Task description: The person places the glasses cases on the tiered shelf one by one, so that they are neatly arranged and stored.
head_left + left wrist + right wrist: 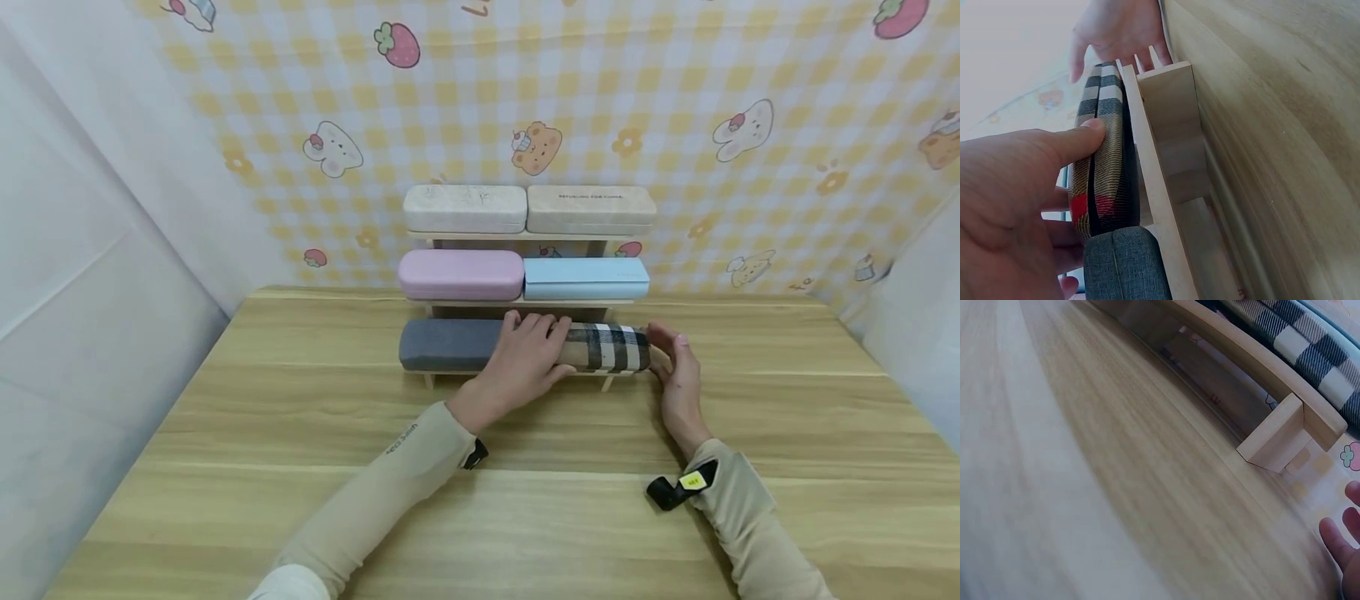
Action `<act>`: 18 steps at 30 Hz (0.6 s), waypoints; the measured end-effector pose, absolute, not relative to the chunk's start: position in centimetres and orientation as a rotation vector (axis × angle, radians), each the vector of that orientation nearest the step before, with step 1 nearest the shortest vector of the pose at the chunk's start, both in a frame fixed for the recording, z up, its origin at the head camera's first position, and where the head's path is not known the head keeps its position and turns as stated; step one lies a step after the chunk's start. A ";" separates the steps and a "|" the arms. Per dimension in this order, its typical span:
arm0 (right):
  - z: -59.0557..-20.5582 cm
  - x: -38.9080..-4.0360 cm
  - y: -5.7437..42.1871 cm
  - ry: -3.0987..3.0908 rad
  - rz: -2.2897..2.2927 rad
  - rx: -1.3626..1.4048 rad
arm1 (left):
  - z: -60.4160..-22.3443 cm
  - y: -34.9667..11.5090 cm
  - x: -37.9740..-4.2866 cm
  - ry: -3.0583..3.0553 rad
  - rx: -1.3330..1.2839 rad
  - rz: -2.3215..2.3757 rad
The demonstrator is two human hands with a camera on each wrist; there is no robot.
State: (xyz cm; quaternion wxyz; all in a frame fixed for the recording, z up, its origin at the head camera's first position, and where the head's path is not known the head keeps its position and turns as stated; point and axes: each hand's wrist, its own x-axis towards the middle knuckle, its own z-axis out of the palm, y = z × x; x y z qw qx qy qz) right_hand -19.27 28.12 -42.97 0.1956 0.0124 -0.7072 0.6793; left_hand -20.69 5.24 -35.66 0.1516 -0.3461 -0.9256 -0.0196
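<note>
My left hand holds a plaid glasses case, its thumb on the front seam and its fingers over the top and back. The case lies on the lowest tier of a wooden display stand, end to end with a dark grey glasses case. Around the right end of the plaid case, my right hand stands with its fingers spread and loosely bent. In the left wrist view, the right hand is beyond the case's far end; whether it touches the case I cannot tell.
A pink glasses case and a light blue one sit on the middle tier. The top tier bears a whitish case and a beige case. The stand is on a wood-grain table, before a yellow checked cloth.
</note>
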 end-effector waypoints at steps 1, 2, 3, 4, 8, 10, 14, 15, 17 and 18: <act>-43.0 -19.3 28.1 -1.979 1.909 0.038 | -35.7 5.3 -20.7 -2.657 -0.989 -0.051; -43.0 -19.3 28.1 -1.978 1.914 0.041 | -35.7 5.3 -20.7 -2.661 -0.982 -0.043; -43.0 -19.3 28.1 -1.986 1.912 0.039 | -35.7 5.3 -20.7 -2.666 -0.977 -0.038; -43.0 -19.3 28.1 -1.994 1.911 0.037 | -35.7 5.3 -20.7 -2.674 -0.970 -0.034; -42.9 -19.2 28.2 -2.023 1.896 0.024 | -35.6 5.5 -20.7 -2.711 -0.955 -0.044; -42.9 -19.2 28.2 -2.025 1.895 0.020 | -35.6 5.5 -20.8 -2.722 -0.961 -0.064; -42.7 -19.3 28.3 -2.032 1.894 0.015 | -35.6 5.5 -21.1 -2.740 -0.975 -0.107; -42.6 -19.3 28.2 -2.036 1.896 0.013 | -35.6 5.5 -21.1 -2.748 -0.975 -0.112; -42.5 -19.3 28.1 -2.046 1.898 0.010 | -35.5 5.3 -21.1 -2.760 -0.969 -0.115; -42.5 -19.3 28.0 -2.049 1.901 0.008 | -35.4 5.2 -21.1 -2.760 -0.965 -0.107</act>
